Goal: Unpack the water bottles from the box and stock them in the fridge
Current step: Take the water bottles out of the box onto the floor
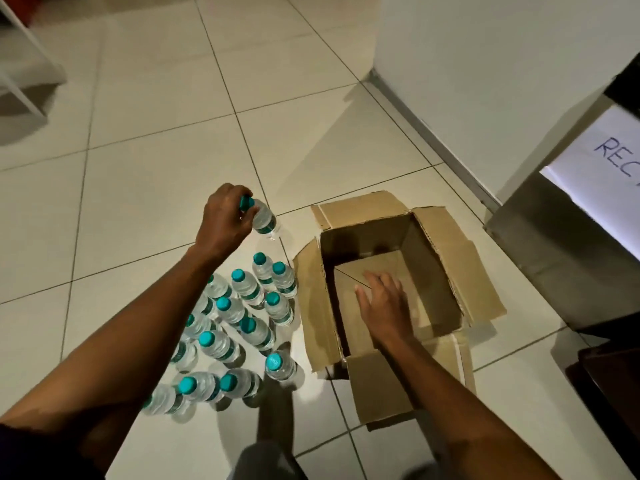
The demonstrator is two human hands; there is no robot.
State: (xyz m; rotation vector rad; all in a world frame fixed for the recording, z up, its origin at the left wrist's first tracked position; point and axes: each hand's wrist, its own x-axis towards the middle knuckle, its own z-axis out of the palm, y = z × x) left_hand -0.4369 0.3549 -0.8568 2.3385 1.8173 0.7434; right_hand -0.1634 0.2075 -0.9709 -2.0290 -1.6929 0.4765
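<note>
An open cardboard box (446, 265) stands on the tiled floor with its flaps spread; I see no bottles inside it. My right hand (382, 308) reaches into the box with fingers straight, above its bare bottom. My left hand (223, 216) holds a small clear water bottle (265, 220) by its teal cap, tilted, above the floor to the left of the box. Several upright water bottles with teal caps (239, 320) stand grouped on the floor between my left arm and the box.
A grey cabinet or appliance (554, 237) with a white paper sign stands to the right of the box. A white wall (485, 81) with a skirting runs behind it. A white frame (24, 74) sits at the far left. My knee (263, 459) shows at the bottom.
</note>
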